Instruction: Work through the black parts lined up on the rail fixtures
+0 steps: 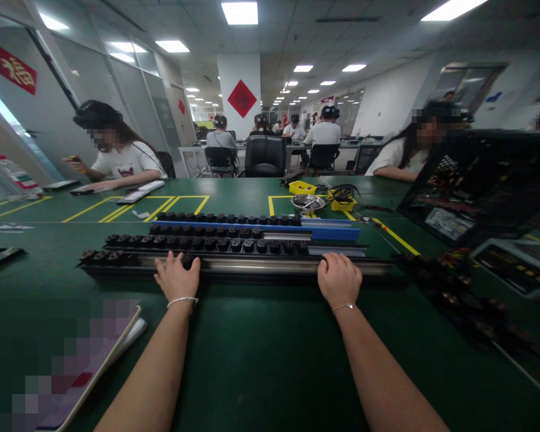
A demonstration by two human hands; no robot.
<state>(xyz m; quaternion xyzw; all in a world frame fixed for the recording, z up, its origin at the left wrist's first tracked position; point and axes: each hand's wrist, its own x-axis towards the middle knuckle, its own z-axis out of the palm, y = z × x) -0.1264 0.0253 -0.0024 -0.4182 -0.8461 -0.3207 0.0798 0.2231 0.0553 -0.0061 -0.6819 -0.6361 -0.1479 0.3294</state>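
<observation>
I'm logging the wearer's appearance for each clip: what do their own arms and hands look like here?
No sleeves or gloves show. The left hand has a pale silvery bracelet at the wrist; the right hand, a thinner bracelet with a small bright piece.

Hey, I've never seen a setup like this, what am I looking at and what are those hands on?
There's no machine here, just a person's two bare hands. The single picture comes from a camera worn on that person's head, looking forward and down. On the green table lies a long front rail, black with a silvery strip. The right hand is curled on it. The left hand is spread at it, a small black piece between thumb and forefinger; whether it's pinched, I can't tell. Behind are more rails, some blue, carrying rows of round black pieces. Farther back sits a metal bowl; a dark heap of parts lies to the right.
</observation>
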